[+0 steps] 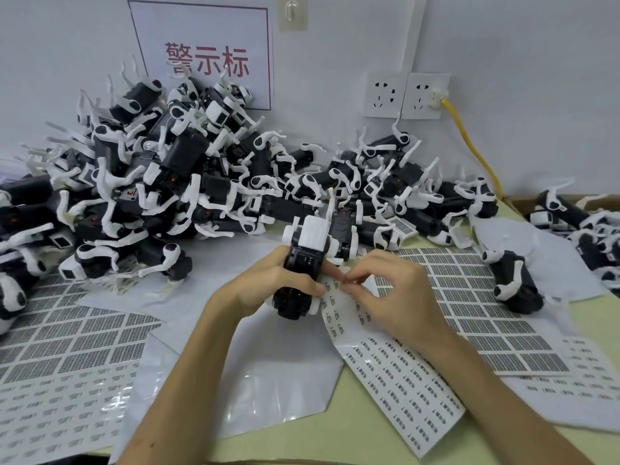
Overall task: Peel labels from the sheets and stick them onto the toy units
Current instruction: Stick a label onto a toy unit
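Taking the held toy unit (pixel 310 260) as my marker, from left to right: far to its left and nearer me I see grey label sheets (pixel 67 337) lying flat on the table (pixel 369 434); behind them, up and left of the marker, a pile of toy units (pixel 161 176), black bodies with white legs, is heaped against the wall; a wall sign (pixel 204 58) with red characters hangs above that pile; a glossy backing sheet (pixel 268 380) lies directly below the marker.

My left hand (pixel 268 285) grips the marker itself, fingers curled round its black body from the left, holding it just above the table at the middle of the view. My right hand (pixel 385 292) sits just right of it, fingers curled, thumb and forefinger pinched at the top edge of the small-label sheet (pixel 396 370); that sheet touches the marker's right side and runs down and right from it; I cannot tell whether a label is already lifted.

Further right of the marker another grey label sheet (pixel 486 307) lies flat, with a lone toy unit (pixel 513 283) resting on its far edge; up and right, wall sockets (pixel 406 95) carry a yellow cable (pixel 469 142).
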{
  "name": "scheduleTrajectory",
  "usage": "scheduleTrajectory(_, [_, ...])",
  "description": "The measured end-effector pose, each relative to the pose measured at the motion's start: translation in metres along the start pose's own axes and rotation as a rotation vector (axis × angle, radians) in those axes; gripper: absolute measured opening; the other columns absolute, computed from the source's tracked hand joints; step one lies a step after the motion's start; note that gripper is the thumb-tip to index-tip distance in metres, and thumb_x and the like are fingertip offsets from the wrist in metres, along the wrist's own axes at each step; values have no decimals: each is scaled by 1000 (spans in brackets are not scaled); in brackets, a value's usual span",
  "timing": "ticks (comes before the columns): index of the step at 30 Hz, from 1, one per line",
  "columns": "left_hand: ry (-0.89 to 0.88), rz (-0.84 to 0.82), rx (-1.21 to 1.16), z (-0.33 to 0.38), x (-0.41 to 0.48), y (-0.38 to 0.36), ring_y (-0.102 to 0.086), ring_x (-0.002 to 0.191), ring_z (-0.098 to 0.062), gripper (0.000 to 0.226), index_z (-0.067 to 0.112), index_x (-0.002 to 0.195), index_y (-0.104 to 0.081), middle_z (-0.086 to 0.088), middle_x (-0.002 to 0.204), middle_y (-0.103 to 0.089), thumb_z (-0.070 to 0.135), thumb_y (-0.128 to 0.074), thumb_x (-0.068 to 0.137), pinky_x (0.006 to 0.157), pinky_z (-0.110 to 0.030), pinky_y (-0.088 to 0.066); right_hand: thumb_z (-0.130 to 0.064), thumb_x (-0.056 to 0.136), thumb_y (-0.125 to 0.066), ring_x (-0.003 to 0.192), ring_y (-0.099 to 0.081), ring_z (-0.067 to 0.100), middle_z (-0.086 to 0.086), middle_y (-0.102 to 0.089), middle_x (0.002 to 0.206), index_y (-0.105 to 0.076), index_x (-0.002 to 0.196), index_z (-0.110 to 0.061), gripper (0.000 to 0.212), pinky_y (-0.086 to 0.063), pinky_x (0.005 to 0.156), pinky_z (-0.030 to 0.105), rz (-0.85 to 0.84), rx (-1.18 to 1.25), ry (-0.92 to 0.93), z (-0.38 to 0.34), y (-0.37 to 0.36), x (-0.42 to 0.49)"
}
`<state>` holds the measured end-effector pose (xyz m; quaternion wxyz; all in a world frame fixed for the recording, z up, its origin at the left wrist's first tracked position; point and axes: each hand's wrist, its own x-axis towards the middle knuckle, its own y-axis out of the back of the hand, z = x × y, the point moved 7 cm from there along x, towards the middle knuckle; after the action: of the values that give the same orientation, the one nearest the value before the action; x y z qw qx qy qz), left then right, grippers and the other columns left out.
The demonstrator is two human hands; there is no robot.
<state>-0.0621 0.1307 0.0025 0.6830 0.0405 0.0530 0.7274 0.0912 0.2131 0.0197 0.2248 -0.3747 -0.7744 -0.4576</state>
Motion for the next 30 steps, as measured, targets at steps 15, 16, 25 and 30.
scheduleTrajectory(15, [55,54,-24,-4,1,6,-72,88,-13,31,22,103,-81,2,97,-77,16,-74,73,74,-23,-56,-4,81,-71,91,-70,15,-11,-73,89,-76,88,-19,17,-54,84,31,-94,176,-80,5,-2,2])
scheduleTrajectory(16, [55,54,-14,-4,1,6,-72,90,-12,30,22,103,-81,3,98,-77,16,-75,74,76,-24,-57,-6,82,-71,93,-70,17,-10,-74,89,-76,89,-20,16,-54,85,33,-100,236,-142,9,-2,1])
scheduleTrajectory(25, [-150,55,-179,11,-3,14,-59,135,-24,19,20,95,-77,-6,139,-67,25,-77,76,103,-47,-49,-2,91,-63,89,-75,27,11,-78,95,-76,101,-7,17,-60,83,33,11,642,-416,31,11,4])
scheduleTrajectory(30, [-177,-45,-197,16,-1,0,-56,139,-26,16,20,95,-75,-9,143,-65,23,-75,79,101,-38,-51,-7,89,-63,84,-75,28,13,-77,94,-76,100,-9,18,-57,78,27,13,672,-423,31,10,5])
